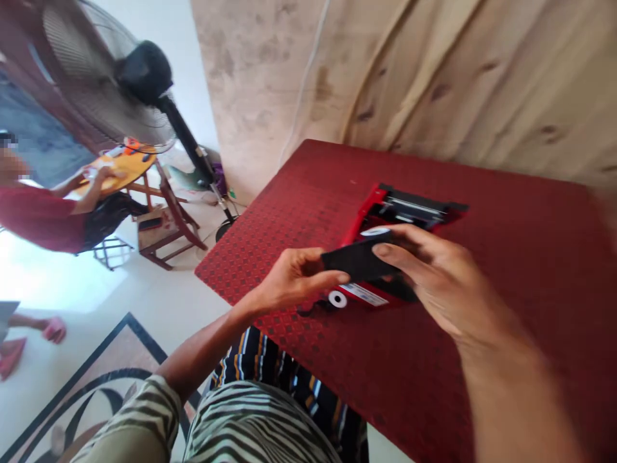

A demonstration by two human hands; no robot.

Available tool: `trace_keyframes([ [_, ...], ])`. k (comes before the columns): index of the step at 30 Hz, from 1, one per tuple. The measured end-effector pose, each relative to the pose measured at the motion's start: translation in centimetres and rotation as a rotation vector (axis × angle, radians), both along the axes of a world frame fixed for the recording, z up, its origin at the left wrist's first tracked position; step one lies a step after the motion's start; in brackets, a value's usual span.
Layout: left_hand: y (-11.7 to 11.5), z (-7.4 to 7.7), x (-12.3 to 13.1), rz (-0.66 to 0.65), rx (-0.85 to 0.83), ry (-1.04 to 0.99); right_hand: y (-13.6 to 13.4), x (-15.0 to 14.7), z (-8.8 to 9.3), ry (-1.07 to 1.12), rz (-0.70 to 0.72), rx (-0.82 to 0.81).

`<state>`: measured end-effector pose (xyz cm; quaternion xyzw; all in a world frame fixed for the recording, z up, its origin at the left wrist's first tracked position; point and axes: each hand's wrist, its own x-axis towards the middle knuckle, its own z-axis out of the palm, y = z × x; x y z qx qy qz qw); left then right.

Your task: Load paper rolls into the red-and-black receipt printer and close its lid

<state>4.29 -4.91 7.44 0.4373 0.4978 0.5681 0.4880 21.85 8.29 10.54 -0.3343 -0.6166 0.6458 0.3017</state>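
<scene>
A flat black panel (359, 260) is held between both hands above a red and black device (407, 215) lying on a table with a red patterned cloth (308, 193). My left hand (294, 280) pinches the panel's left end with thumb and fingers. My right hand (441, 283) grips its right side, fingers curled over the top. A white label and a small white ring (337, 299) show on the device just under the panel.
A curtain (434, 71) hangs behind the table. A standing fan (144, 77) is at the left. Beyond it a person in a red top (43, 215) sits at a small yellow table (120, 167). Tiled floor lies to the left.
</scene>
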Motion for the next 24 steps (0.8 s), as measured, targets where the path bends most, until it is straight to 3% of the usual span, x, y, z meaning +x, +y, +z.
trace_keyframes([
  [5, 0.0, -0.6, -0.1, -0.13, 0.008, -0.035, 1.4, 1.0, -1.0, -0.096, -0.021, -0.112],
  [8, -0.1, -0.4, -0.2, -0.133, 0.033, 0.016, 1.7, 2.1, -0.7, -0.091, -0.117, -0.093],
  [11, 0.5, -0.7, -1.1, -0.008, 0.113, 0.196, 1.6, 3.6, 0.2, -0.025, -0.211, 0.047],
  [13, 1.9, -1.5, -2.0, 0.172, 0.213, 0.365, 1.6, 4.5, 0.8, -0.025, -0.193, 0.175],
  [16, 4.5, -3.0, -2.7, 0.224, 0.25, 0.358, 1.5, 5.8, 1.5, -0.109, -0.128, 0.353],
  [18, 5.8, -3.8, -2.6, 0.247, 0.343, 0.521, 1.1, 6.6, 2.1, -0.191, -0.095, 0.45],
  [21, 6.5, -4.8, -2.3, 0.274, 0.435, 0.659, 0.0, 8.2, 3.6, -0.245, -0.038, 0.448],
  [24, 6.4, -5.8, -2.4, 0.331, 0.4, 0.669, -0.5, 9.6, 5.0, -0.218, 0.047, 0.377],
])
